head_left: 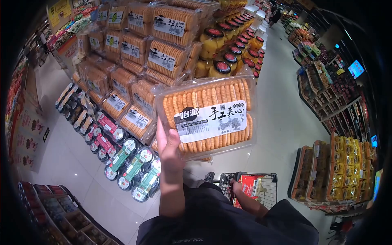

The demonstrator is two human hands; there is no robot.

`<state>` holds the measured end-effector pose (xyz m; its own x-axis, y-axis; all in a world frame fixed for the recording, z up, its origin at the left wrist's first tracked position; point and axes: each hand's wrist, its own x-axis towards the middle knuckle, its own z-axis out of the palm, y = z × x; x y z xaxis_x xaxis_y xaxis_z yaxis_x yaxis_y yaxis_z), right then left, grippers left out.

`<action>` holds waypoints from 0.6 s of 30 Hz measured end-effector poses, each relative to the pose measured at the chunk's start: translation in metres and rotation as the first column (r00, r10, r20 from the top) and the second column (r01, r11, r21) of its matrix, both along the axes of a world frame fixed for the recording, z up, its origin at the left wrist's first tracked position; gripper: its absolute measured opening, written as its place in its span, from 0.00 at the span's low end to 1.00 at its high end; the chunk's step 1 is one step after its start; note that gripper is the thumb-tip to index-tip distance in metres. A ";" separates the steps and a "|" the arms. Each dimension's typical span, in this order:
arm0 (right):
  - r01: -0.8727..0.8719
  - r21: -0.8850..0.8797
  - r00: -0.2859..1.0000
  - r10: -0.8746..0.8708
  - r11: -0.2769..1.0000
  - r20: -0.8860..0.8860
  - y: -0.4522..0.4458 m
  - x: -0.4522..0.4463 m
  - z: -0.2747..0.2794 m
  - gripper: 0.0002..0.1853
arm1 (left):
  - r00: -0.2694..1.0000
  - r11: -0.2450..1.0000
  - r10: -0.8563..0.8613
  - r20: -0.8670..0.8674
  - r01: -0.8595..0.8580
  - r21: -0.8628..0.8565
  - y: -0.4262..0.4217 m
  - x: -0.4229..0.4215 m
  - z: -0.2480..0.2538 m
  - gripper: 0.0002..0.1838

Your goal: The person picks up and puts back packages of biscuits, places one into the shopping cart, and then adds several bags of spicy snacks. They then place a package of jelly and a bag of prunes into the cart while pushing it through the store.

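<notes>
The left hand (169, 153) gripped a clear pack of biscuits (210, 118), held up by its lower left side.
Below, the right hand (237, 187) was at a wire cart (275, 178) containing a red packet (249, 184), its grip unclear. Beyond stood stacked biscuit packs (166, 55) and yellow jars (211, 44).

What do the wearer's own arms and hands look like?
The left hand and right hand are bare, with no gloves visible. The forearms are uncovered too. The dark top has loose, short sleeves and faint lettering, too unclear to read.
</notes>
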<state>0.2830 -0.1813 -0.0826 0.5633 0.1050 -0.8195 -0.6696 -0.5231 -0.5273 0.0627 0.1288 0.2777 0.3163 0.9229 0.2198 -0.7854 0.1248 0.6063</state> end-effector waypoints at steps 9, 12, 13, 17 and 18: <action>-0.013 -0.136 0.990 0.032 0.991 0.138 0.019 0.007 0.010 0.17 | 0.992 0.996 0.086 -0.094 -0.089 -0.025 0.003 -0.001 -0.023 0.31; 0.025 -0.099 0.988 -0.010 0.995 0.155 0.022 0.010 0.009 0.18 | 0.994 0.999 -0.015 -0.107 0.010 -0.042 0.004 -0.004 -0.019 0.41; 0.028 -0.076 0.988 -0.016 0.997 0.154 0.021 0.011 0.009 0.19 | 0.994 0.999 -0.021 -0.107 0.016 -0.041 0.004 -0.004 -0.021 0.41; 0.012 -0.092 0.989 0.001 0.996 0.146 0.026 0.010 0.020 0.19 | 0.993 0.998 -0.030 -0.114 0.024 -0.053 0.002 -0.002 -0.026 0.40; 0.019 -0.095 0.990 -0.006 0.995 0.140 0.024 0.009 0.019 0.19 | 0.994 0.998 -0.036 -0.107 0.030 -0.052 0.001 -0.001 -0.026 0.40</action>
<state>0.2924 -0.1570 -0.0636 0.6732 0.0216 -0.7391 -0.6002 -0.5679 -0.5633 0.0616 0.1298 0.2519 0.3659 0.9206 0.1363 -0.7111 0.1820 0.6791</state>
